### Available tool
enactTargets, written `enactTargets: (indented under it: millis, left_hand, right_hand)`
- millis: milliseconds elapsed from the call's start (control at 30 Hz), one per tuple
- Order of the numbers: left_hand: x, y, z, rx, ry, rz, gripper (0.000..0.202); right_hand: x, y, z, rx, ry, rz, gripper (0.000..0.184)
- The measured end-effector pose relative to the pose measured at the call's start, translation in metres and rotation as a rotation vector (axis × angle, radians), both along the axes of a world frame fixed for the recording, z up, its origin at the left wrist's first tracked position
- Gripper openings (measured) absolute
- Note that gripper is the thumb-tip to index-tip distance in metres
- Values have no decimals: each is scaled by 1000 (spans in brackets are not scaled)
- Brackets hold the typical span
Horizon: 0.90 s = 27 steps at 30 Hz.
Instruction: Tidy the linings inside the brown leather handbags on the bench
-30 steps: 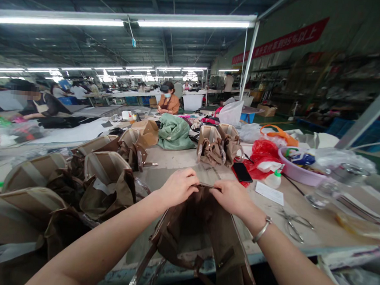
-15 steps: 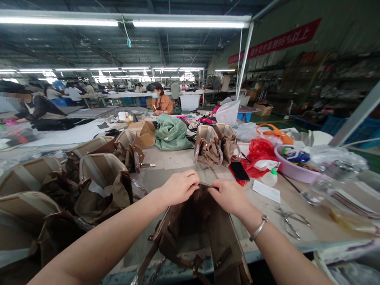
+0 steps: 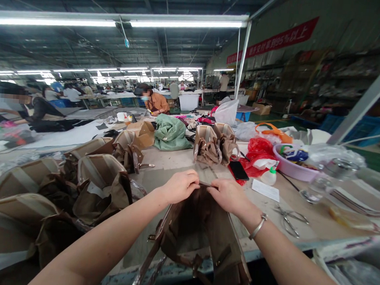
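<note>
A brown handbag (image 3: 224, 246) lies at the table's front edge, its interior facing me and its straps hanging over the edge. My left hand (image 3: 181, 186) pinches the far rim of the bag between thumb and fingers. A short way to the right, my right hand (image 3: 228, 194) grips the same rim, with a bangle on that wrist. The short stretch of rim between both hands is held level. The fingertips under the rim are hidden. To the left of my forearm stand several similar brown bags (image 3: 100, 170) with stiff, light-coloured panels.
Scissors (image 3: 291, 220), a white paper slip (image 3: 265, 190), a black phone (image 3: 238, 170) and a small bottle (image 3: 269, 176) lie to the right. Beyond them are a purple basin (image 3: 295, 169) and a glass jar (image 3: 330, 182). A green cloth bundle (image 3: 171, 133) sits farther back. Co-workers sit across the room.
Both hands keep their hold on the bag's rim with hardly any movement. The view has shifted very slightly, and the co-worker in orange has leaned to the left.
</note>
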State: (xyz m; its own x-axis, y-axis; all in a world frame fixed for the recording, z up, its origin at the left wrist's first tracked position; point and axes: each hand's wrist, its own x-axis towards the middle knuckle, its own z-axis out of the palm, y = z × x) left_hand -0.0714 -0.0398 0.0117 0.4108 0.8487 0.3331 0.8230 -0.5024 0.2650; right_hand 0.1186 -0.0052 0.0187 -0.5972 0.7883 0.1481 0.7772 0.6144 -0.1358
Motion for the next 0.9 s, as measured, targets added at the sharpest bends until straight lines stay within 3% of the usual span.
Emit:
enactTargets:
  millis: [600,900]
  left_hand:
    - [1,5,0,21,10,-100,9]
    - [7,5,0,-25,124,74,11]
  right_hand:
    - [0,-1,-3,43,7,22,33]
    - [0,1,-4,-2,8,10,36]
